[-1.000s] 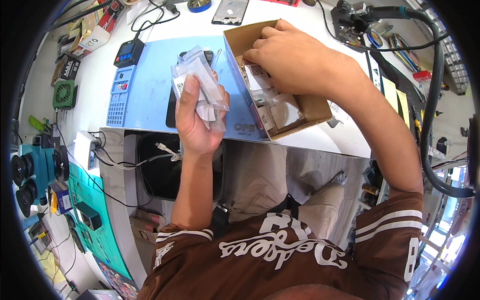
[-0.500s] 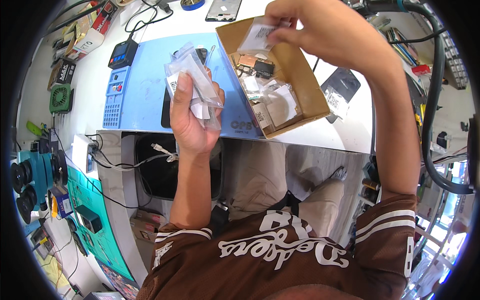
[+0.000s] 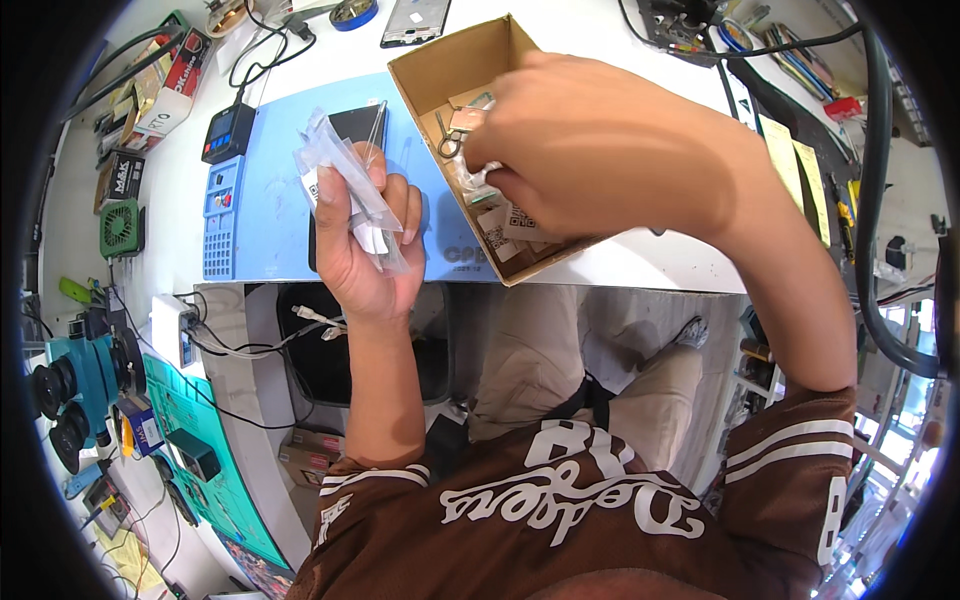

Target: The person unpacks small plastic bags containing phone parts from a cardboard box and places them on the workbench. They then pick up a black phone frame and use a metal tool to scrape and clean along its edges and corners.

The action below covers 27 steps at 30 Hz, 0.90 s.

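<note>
My left hand [image 3: 362, 240] is closed around several small clear plastic bags [image 3: 340, 175] with white labels, held upright over the front of the blue mat [image 3: 275, 150]. To its right stands an open cardboard box [image 3: 420, 75], set at a slant. My right hand [image 3: 590, 150] reaches into this box from the right, thumb and fingers pinched on a small clear plastic bag [image 3: 470, 185], partly hidden by the hand. Labelled packets [image 3: 497, 235] lie at the box's near end. A dark ring-shaped part [image 3: 449, 146] shows beside the fingers.
Behind my left hand a dark phone-like panel [image 3: 357, 125] lies on the mat. A blue parts tray [image 3: 221, 220] and a small black device with a screen [image 3: 228, 132] stand left. At the back lies a phone frame [image 3: 415, 22]. A thick black cable [image 3: 877, 200] hangs on the right.
My right hand has gone down into the box from its far rim, where it held a labelled bag. The box sits slightly further left in view. My left hand keeps its bags.
</note>
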Motion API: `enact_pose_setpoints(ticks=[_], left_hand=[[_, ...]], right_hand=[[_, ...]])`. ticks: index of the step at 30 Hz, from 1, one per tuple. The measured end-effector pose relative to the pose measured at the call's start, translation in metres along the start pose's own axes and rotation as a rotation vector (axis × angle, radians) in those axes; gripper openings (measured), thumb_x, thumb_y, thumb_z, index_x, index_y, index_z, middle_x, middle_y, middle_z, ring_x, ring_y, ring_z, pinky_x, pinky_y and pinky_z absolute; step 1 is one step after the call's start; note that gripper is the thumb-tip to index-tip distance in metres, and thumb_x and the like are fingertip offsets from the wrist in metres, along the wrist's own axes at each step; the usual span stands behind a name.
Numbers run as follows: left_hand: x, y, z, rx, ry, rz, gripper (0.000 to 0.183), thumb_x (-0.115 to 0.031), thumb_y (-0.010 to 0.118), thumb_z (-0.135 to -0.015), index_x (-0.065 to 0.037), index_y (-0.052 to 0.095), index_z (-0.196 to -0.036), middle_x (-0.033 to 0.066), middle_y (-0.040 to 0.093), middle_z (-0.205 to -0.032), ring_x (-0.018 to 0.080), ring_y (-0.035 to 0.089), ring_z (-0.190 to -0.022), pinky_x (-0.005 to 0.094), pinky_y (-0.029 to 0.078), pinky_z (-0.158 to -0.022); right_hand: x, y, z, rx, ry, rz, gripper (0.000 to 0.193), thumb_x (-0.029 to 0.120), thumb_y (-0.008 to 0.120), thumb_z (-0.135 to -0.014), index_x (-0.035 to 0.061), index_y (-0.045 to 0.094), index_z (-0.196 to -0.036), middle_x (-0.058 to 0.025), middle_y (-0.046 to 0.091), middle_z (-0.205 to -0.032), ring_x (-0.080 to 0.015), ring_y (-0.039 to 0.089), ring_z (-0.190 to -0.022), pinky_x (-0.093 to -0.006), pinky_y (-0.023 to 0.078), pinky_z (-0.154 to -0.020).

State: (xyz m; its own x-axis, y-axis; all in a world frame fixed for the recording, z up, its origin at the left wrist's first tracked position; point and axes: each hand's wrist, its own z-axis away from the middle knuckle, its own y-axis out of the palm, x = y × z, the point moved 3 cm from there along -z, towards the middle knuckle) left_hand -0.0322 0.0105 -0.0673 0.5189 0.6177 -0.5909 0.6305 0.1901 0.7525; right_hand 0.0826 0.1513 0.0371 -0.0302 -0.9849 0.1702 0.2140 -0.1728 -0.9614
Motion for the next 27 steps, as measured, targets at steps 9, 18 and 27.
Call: enact_pose_setpoints(ticks=[9, 18, 27], left_hand=[[0.001, 0.001, -0.001, 0.028, -0.002, 0.030, 0.027, -0.030, 0.052, -0.110, -0.005, 0.058, -0.118, 0.0034, 0.052, -0.095, 0.0063, 0.038, -0.054, 0.0232, 0.034, -0.053], [0.002, -0.001, -0.001, 0.026, -0.002, 0.051, 0.027, -0.029, 0.054, -0.109, -0.005, 0.058, -0.119, 0.0037, 0.053, -0.097, 0.0060, 0.039, -0.054, 0.0230, 0.035, -0.054], [0.001, -0.002, -0.002, 0.020, 0.000, 0.028, 0.027, -0.030, 0.052, -0.110, -0.005, 0.059, -0.119, 0.0035, 0.052, -0.096, 0.0061, 0.039, -0.054, 0.0231, 0.034, -0.054]], right_hand=[[-0.016, 0.025, -0.031, -0.165, -0.191, 0.405, 0.029, 0.011, 0.072, -0.081, 0.0119, 0.080, -0.108, -0.0055, 0.068, -0.111, -0.0217, 0.065, -0.104, -0.0336, 0.051, -0.096], [-0.016, 0.026, -0.023, -0.142, -0.182, 0.381, 0.027, 0.011, 0.069, -0.084, 0.0115, 0.080, -0.109, -0.0048, 0.068, -0.109, -0.0197, 0.064, -0.103, -0.0320, 0.047, -0.096], [-0.015, 0.031, -0.030, -0.162, -0.169, 0.299, 0.021, 0.011, 0.068, -0.084, 0.0106, 0.080, -0.101, -0.0038, 0.071, -0.101, -0.0194, 0.064, -0.103, -0.0321, 0.045, -0.096]])
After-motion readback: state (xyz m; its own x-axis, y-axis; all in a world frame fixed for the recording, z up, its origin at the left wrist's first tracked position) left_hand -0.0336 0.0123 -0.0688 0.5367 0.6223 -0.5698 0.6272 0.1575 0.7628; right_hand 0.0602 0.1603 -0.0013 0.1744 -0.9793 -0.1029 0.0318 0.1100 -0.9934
